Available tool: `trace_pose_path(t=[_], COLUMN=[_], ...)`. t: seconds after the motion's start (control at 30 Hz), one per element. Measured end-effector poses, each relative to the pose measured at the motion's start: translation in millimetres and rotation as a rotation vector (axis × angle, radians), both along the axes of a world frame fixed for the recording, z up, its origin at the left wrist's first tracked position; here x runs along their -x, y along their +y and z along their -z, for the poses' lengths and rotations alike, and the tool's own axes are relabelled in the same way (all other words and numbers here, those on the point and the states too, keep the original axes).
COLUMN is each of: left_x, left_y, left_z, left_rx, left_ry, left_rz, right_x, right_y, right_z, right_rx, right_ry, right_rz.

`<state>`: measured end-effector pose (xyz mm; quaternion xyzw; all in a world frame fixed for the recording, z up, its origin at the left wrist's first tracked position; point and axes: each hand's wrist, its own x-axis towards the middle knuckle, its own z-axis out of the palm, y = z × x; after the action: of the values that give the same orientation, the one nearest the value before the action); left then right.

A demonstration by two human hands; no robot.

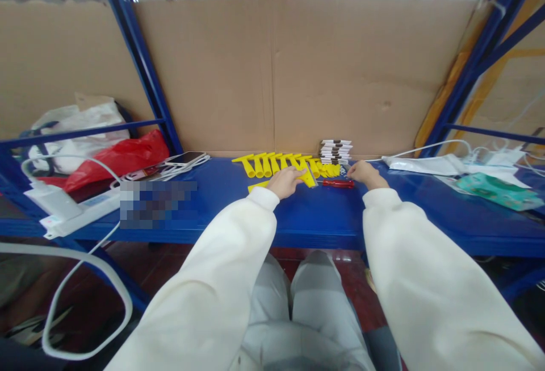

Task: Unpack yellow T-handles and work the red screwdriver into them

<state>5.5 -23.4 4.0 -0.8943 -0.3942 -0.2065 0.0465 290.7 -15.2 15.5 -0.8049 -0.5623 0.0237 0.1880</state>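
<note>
My left hand [287, 182] is closed on a yellow T-shaped plastic piece [308, 178], which looks like a scraper handle and lies at a slant on the blue shelf. Under that wrist another yellow part [258, 186] sticks out. Just beyond, several matching yellow handles [264, 165] lie in a row. To the right, my right hand [365, 174] has its fingertips pinched together beside a small pile of tiny metal-looking bits [343, 170]; anything in them is too small to see. A red-handled screwdriver [338, 184] lies between the hands, near small flat yellow pieces [331, 170].
Small white-and-dark packs [336, 151] are stacked against the cardboard wall [340, 75]. At left are a phone [187, 158], a white power strip [85, 212] and a red bag [119, 158]. Cables and a green packet [498, 190] lie at right. Blue posts [145, 58] frame the shelf.
</note>
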Motion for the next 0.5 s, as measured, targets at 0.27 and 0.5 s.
trace_pose_path(t=[0.27,0.5], left_x=[1.0,0.0], left_y=[-4.6,-7.1], left_z=[-6.2,-7.8], left_rx=[0.030,0.039], left_ry=[0.034,0.077], left_rz=[-0.037,-0.040], right_x=[8.9,1.2], right_y=[-4.0,7.4], right_z=[-3.3,4.1], right_rx=[0.048,0.077], right_ry=[-0.033,-0.015], right_rz=[0.029,0.041])
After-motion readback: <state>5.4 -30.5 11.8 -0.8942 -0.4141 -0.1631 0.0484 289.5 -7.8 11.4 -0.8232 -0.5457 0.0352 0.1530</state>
